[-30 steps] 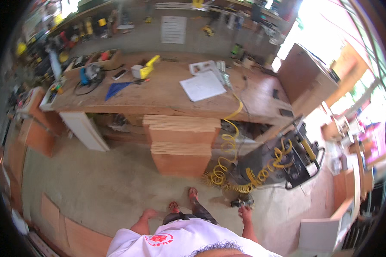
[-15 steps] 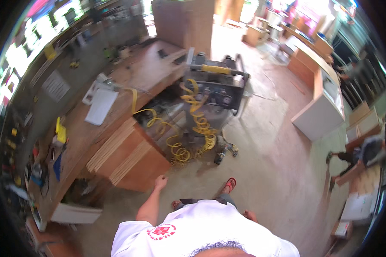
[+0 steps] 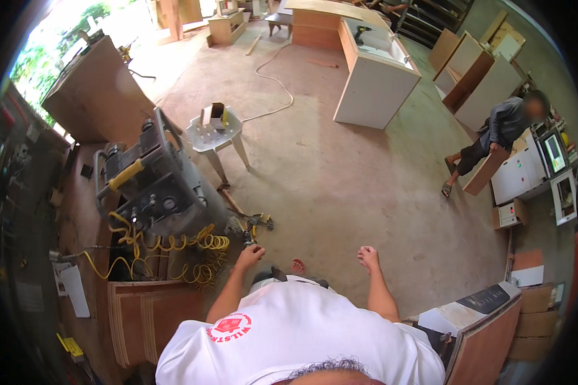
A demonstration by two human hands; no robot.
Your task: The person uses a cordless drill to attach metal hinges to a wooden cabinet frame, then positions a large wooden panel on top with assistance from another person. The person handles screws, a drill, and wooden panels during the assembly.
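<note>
My left hand (image 3: 250, 255) is held out in front of my body with its fingers curled, and I see nothing in it. Beyond it on the floor lies a cordless power tool (image 3: 249, 235). Out to the right my right hand (image 3: 368, 256) hangs over bare concrete, its fingers loosely closed with nothing visible in them. A grey wheeled air compressor (image 3: 167, 192) with a yellow grip stands to the far left of my left hand. Its coiled yellow hose (image 3: 205, 240) trails toward a stack of plywood panels (image 3: 154, 314).
A white plastic stool (image 3: 215, 138) holds a small box. White-sided cabinet (image 3: 379, 86) stands further back. On the right a person (image 3: 504, 131) carries a wooden board (image 3: 485, 172) near a white machine (image 3: 523, 170). A panel-topped unit (image 3: 481, 321) is close on my right.
My view has swung right, so the compressor and workbench now sit further left. My right hand has risen into plain sight. The co-worker is upright now, with the board.
</note>
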